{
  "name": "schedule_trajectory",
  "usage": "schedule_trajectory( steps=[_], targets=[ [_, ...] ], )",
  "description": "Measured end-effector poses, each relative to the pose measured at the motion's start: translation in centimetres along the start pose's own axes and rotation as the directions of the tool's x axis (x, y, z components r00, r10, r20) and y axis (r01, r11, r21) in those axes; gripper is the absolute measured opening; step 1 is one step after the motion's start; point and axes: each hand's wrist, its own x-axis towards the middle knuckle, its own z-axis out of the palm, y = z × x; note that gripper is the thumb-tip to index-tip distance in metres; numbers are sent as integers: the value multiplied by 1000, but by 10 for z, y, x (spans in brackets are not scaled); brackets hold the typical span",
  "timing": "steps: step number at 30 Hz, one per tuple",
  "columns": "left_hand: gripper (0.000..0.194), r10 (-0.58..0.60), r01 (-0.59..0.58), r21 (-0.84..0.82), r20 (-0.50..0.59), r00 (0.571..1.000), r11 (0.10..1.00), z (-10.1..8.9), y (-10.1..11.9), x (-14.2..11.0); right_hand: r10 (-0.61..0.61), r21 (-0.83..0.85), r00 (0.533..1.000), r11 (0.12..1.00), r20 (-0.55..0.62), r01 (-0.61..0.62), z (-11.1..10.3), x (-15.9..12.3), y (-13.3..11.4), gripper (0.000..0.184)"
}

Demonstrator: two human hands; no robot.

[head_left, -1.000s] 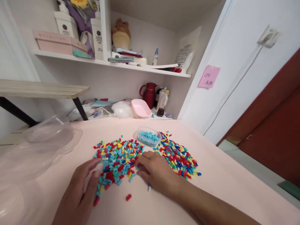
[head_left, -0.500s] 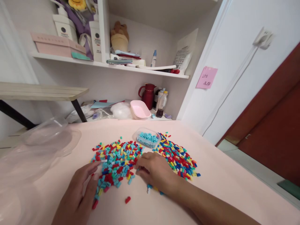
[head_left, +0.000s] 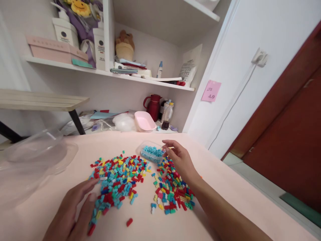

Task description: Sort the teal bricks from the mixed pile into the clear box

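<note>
Head view: the left hand [head_left: 72,211], thumb and fingers apart, borders a multicoloured brick pile [head_left: 120,175], while the right hand [head_left: 182,162] — whether pinching anything, I cannot tell — is at the clear tub [head_left: 155,160] of light-blue bricks [head_left: 151,150] beyond a second pile [head_left: 173,192].

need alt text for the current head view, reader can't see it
A person's right hand is at the right end of a clear plastic container of light-blue toy bricks, on a pink tabletop. The left hand is by a mixed-colour pile of bricks, with a second pile to its right. A pink tub and dark red jug are behind.
</note>
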Motion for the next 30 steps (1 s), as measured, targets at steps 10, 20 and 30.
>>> schedule_trajectory(
  steps=[10,20,30],
  targets=[
    [50,-7,6,20,51,999,1000,-4,-6,1,-64,-627,915,709,398,322,20,-19,-3,28],
    [44,-37,37,-8,42,998,999,-3,12,-4,1,-683,936,684,352,256,29,-15,4,19],
    [46,13,-13,3,11,1000,1000,-2,-2,4,-79,-161,997,984,-16,76,5,0,8,28]
  ],
)
